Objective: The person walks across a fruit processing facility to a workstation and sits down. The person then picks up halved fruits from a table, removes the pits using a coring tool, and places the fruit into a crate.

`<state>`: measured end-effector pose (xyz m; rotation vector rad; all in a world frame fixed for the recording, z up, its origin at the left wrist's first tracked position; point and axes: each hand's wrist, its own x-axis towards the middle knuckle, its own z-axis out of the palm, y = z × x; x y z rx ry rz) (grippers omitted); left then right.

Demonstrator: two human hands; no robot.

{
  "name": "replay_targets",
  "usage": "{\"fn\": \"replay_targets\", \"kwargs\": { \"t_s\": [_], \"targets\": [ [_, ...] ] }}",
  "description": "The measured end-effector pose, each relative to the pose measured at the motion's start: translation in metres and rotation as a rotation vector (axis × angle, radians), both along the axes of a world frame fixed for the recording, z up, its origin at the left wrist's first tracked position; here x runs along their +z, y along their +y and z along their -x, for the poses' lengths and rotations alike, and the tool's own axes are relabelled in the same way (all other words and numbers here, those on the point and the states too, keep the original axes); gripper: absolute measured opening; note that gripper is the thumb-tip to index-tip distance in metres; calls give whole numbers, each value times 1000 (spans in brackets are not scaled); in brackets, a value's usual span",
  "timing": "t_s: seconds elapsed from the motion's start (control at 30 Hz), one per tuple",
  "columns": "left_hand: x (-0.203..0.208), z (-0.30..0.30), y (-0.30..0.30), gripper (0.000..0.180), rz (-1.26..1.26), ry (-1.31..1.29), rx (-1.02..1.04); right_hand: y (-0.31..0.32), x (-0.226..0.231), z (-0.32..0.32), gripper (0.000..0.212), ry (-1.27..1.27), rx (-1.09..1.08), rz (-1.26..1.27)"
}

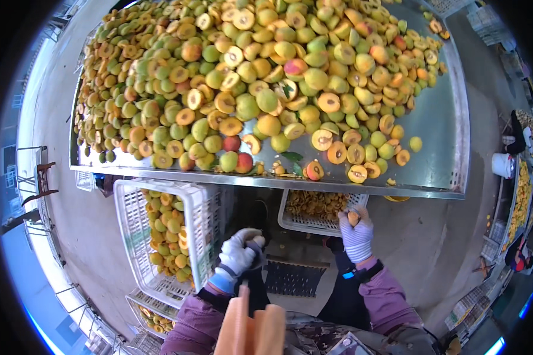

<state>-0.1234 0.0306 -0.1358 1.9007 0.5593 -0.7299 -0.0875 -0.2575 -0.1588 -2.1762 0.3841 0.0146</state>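
My right hand [356, 236], in a striped white glove, is closed with a small orange-brown piece [353, 218] at its fingertips; whether it is a pit or fruit flesh I cannot tell. It is over the near right corner of a shallow white crate [287, 223] holding orange-brown scraps or pits [314, 205]. My left hand [241, 253], in a white and grey glove, has its fingers curled beside the tall white crate of fruit; what they may hold is hidden. Ahead, a metal table [441, 142] carries a heap of yellow-green, apricot-like fruit [249, 106], many cut in half with pits showing.
The tall white crate [192, 207] on the left holds fruit halves, with another fruit crate [137, 296] below it. A dark slatted mat [294, 278] lies between my legs. Blurred peach-coloured strips [249, 328] rise close at the bottom. A white bucket [503, 165] stands far right.
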Motion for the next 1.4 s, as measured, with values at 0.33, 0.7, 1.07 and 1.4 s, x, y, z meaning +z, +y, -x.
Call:
{"fn": "replay_targets", "kwargs": {
  "t_s": [0.33, 0.7, 1.07, 1.4],
  "targets": [
    [-151, -57, -95, 27, 71, -379, -187, -75, -164, 11, 16, -374, 172, -9],
    [-192, -47, -118, 18, -121, -788, -693, -113, -124, 34, 16, 4, -158, -670],
    [-157, -115, -143, 57, -862, -579, -565, -88, -89, 115, 24, -458, 101, 65],
    [-156, -101, -174, 44, -681, -785, -357, -100, -104, 148, 25, -513, 89, 150]
  ]
}}
